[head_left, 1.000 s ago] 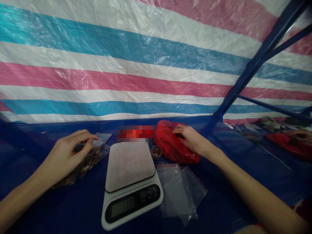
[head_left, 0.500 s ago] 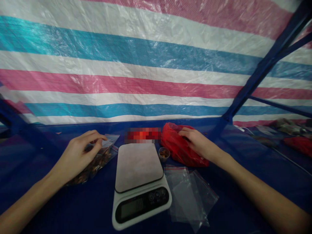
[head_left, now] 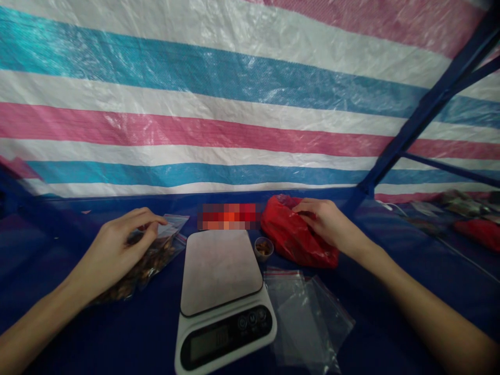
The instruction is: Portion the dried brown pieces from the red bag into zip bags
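Over at the left, my left hand is closed in a loose pinch above several filled clear zip-lock bags. These hold brown, dried-looking pieces; whether the fingertips grip a bag's edge is hidden. My right hand grips the rim of a red plastic bag, its fingertips partly out of sight at the opening. A white digital scale stands between the hands with a bare weighing plate. Close to its right edge sits a small clear cup of brown pieces.
Flat, unfilled zip-lock bags lie right of the scale. Behind it is a blurred-out red item. A striped plastic sheet hangs behind the blue table, with a blue metal frame post on the right. Another red bag lies far right.
The view has shifted slightly. My right hand has moved a little right along the red bag's rim. The left hand stays by the filled bags.
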Demonstrator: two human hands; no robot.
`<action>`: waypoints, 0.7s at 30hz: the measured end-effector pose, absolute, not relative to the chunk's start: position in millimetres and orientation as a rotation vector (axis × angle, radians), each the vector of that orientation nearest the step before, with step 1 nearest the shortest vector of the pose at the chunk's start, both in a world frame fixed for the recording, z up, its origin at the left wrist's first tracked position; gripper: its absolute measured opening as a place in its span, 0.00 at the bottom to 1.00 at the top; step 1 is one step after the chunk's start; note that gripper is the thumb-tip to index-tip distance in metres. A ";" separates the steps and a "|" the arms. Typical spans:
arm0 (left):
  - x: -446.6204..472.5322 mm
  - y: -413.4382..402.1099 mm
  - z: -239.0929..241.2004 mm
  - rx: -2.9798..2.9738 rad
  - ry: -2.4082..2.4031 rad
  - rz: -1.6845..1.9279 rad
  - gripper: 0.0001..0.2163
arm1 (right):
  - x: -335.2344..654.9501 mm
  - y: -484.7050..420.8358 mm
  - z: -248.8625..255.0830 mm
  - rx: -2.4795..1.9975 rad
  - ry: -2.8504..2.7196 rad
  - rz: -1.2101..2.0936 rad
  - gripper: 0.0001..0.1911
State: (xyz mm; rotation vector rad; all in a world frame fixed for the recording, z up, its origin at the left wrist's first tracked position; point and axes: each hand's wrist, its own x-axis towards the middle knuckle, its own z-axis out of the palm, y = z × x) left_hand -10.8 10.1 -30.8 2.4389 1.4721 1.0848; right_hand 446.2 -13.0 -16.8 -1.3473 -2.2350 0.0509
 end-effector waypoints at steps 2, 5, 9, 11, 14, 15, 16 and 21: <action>-11.7 11.0 -30.8 2.440 1.475 1.065 0.14 | 447.7 -12.1 -19.9 -1.336 -2.237 0.066 0.16; -13.0 12.3 -31.4 2.436 1.482 1.045 0.14 | 448.8 -10.4 -24.6 -1.326 -2.241 0.084 0.17; -13.0 12.5 -31.7 2.432 1.500 1.029 0.14 | 448.2 -7.9 -27.3 -1.316 -2.231 0.109 0.17; -12.5 12.3 -31.2 2.426 1.513 1.032 0.15 | 447.3 -7.0 -27.5 -1.320 -2.224 0.107 0.18; -12.2 12.3 -30.2 2.410 1.524 1.039 0.15 | 446.2 -7.0 -26.5 -1.339 -2.231 0.091 0.17; -12.4 12.2 -30.0 2.402 1.531 1.044 0.16 | 446.4 -7.2 -25.6 -1.348 -2.229 0.077 0.17; -12.5 12.2 -30.0 2.396 1.535 1.041 0.16 | 447.0 -7.6 -24.4 -1.360 -2.218 0.057 0.16; -12.1 10.5 -29.8 2.397 1.552 1.035 0.16 | 455.8 -9.9 -14.8 -1.419 -2.130 -0.045 0.13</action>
